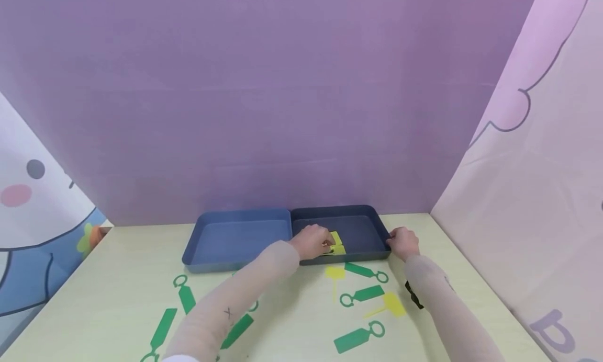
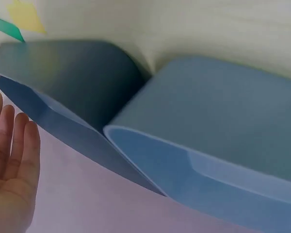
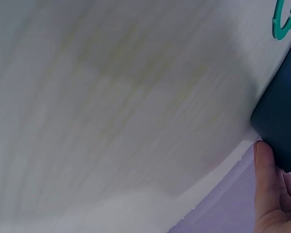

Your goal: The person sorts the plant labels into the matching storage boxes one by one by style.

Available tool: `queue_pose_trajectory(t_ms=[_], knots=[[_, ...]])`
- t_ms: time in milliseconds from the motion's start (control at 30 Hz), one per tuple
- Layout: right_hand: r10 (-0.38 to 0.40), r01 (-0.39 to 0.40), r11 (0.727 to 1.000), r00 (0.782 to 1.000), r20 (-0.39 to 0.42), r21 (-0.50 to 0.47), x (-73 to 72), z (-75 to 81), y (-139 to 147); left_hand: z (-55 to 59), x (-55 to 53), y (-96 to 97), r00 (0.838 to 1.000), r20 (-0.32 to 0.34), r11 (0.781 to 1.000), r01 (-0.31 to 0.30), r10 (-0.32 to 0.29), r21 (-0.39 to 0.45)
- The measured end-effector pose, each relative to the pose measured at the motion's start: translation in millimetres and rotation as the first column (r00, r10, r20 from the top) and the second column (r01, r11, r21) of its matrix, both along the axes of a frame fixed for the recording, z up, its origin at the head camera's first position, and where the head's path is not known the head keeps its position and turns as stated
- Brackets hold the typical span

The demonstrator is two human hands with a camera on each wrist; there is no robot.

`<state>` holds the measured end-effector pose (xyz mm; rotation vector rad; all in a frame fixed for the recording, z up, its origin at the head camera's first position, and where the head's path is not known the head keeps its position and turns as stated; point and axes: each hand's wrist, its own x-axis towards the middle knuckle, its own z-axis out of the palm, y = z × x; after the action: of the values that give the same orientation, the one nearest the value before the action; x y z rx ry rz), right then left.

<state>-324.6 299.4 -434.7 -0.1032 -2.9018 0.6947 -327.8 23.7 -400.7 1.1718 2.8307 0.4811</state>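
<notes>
My left hand [image 1: 312,241] reaches over the near left part of the dark blue tray [image 1: 360,231]. Its thumb and forefinger come together at a yellow tag [image 1: 338,250], while the other fingers [image 2: 28,150] stretch out loosely in the left wrist view. Another yellow tag [image 1: 336,237] lies just behind, inside the same tray. At that tray's right end, my right hand [image 1: 404,242] pinches the rim and wall; the right wrist view shows a finger [image 3: 265,165] along the wall's outside. The fingertips on the inner side are partly hidden.
A lighter blue tray [image 1: 240,236] adjoins on the left. In front lie yellow T-shaped tags [image 1: 393,304] and several green ring-ended tags [image 1: 352,340], some under the left forearm. A small black object [image 1: 414,295] sits beside the right forearm. Purple cloth [image 1: 292,116] hangs behind.
</notes>
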Motion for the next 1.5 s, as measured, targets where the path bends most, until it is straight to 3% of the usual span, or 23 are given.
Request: queue_pose_trajectory(t_ms=[167,233,433,567,667,833,1200,1500], knots=[[0.002,-0.002,1.000,1.000,-0.003,0.007,-2.0,-1.0,-1,-1.2,17.2,-2.7,0.996,-0.060,0.998,0.059,-0.061,-0.026],[0.002,-0.002,1.000,1.000,-0.008,0.006,-2.3,-1.2,0,-6.4,24.4,-3.5,0.997,-0.058,0.998,0.053,-0.055,-0.031],[-0.005,0.005,1.000,1.000,-0.005,-0.009,-2.2,1.2,1,-26.2,49.3,-2.5,1.000,0.016,0.999,-0.022,0.023,-0.046],[-0.009,0.009,1.000,1.000,0.002,-0.008,-2.7,1.3,1,-34.9,63.2,0.6,0.993,0.083,0.996,-0.084,0.087,-0.042],[-0.009,0.009,1.000,1.000,-0.003,-0.007,-3.1,0.9,0,-40.2,69.4,2.6,0.990,0.074,0.992,-0.116,0.120,-0.053],[-0.005,0.005,1.000,1.000,-0.007,-0.002,-3.2,-0.8,-1,-45.7,72.4,3.9,0.993,0.003,0.990,-0.114,0.114,-0.079],[0.005,-0.005,1.000,1.000,-0.009,-0.006,-2.0,2.7,-5,-43.2,70.1,-18.5,0.992,0.078,0.995,-0.092,0.095,-0.039],[0.014,-0.014,1.000,1.000,-0.003,-0.003,-0.4,4.9,-8,-50.1,69.3,-39.3,0.996,0.074,0.997,-0.060,0.056,0.057]])
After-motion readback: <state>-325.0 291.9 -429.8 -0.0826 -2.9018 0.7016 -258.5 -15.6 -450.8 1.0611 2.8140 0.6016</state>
